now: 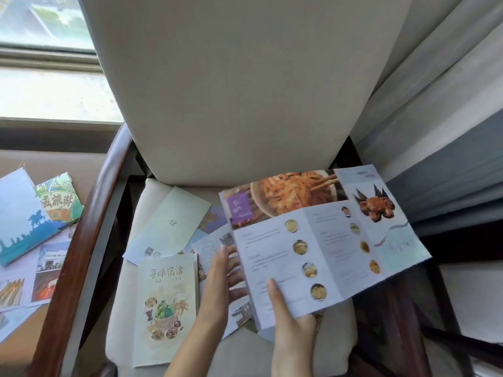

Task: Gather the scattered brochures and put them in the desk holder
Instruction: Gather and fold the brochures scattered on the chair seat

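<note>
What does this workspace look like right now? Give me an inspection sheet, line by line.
Surface: cream chair seat, brochures spread across it.
Job's things: open food brochure raised at right; cream brochure and pale green leaflet flat on seat; blue brochure and green brochure on side surface at left; desk holder not seen.
Clutter: photo sheets on side surface.
Grippers: right hand pinches open food brochure's near edge; left hand, fingers straight, touches its left edge.
Cables: nothing seen.
Surroundings: window upper left, curtain right.
</note>
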